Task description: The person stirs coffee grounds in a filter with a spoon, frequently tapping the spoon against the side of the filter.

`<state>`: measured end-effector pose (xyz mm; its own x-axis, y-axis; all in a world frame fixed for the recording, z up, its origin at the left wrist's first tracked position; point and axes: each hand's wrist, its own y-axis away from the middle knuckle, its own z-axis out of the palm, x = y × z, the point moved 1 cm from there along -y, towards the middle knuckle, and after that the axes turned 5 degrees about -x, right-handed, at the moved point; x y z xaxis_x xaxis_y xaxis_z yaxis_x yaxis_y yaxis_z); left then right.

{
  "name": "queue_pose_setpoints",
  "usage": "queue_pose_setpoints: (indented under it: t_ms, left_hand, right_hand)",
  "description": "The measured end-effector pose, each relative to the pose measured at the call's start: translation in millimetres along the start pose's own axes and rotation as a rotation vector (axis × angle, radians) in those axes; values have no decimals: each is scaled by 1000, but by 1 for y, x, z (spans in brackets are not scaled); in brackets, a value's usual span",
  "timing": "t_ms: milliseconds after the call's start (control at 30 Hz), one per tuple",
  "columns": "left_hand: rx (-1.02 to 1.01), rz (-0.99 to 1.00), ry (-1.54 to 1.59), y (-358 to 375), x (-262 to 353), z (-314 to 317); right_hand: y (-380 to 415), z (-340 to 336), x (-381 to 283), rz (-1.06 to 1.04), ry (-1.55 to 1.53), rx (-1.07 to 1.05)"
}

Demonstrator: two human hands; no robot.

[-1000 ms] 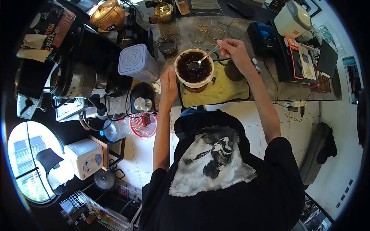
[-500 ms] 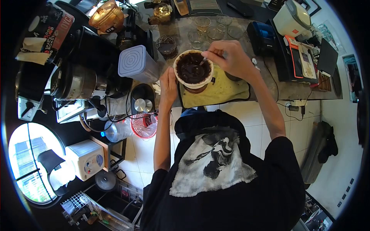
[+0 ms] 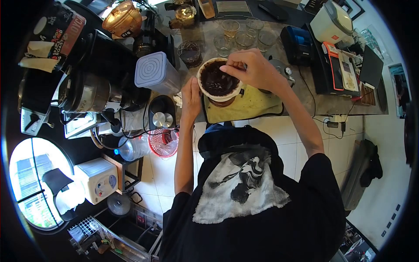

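Note:
A round, pale-rimmed filter (image 3: 219, 83) holds dark, wet coffee grounds and stands at the near edge of the counter, by a yellow-green cloth (image 3: 251, 104). My left hand (image 3: 190, 94) rests against its left side, fingers together. Over the right part of the filter is my right hand (image 3: 249, 67), its fingers pinched on a spoon that is mostly hidden by the hand. Left of my left hand stands a clear container with a grey lid (image 3: 151, 70). A dark-filled glass (image 3: 190, 52) sits behind the filter, to its left.
Several empty glasses (image 3: 245, 39) stand behind the filter. A black and blue device (image 3: 297, 43) is at the right, beside a white bin (image 3: 331, 22). Coffee machines line the left, with a copper pot (image 3: 122, 18) behind. A red basket (image 3: 163, 144) is below the counter.
My right hand has shifted left over the filter, and the spoon seen before is now mostly hidden. My left hand stays at the filter's side.

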<state>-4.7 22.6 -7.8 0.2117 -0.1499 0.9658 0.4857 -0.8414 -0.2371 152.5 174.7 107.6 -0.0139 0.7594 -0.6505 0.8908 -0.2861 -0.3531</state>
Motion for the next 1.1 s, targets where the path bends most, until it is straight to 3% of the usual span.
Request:
queue_pose_setpoints:
  t_ms: [233,467,1100]
  left_hand:
    - [8,2,14,0,2,1]
    - [2,-27,25,1,-2,-1]
    - [-4,-28,52,1,-4,0]
  right_hand:
    - [-3,4,4,-21,-5,84]
    - [-3,-1,2,54,54,18]
    - [-2,-3,0,-8,101,12]
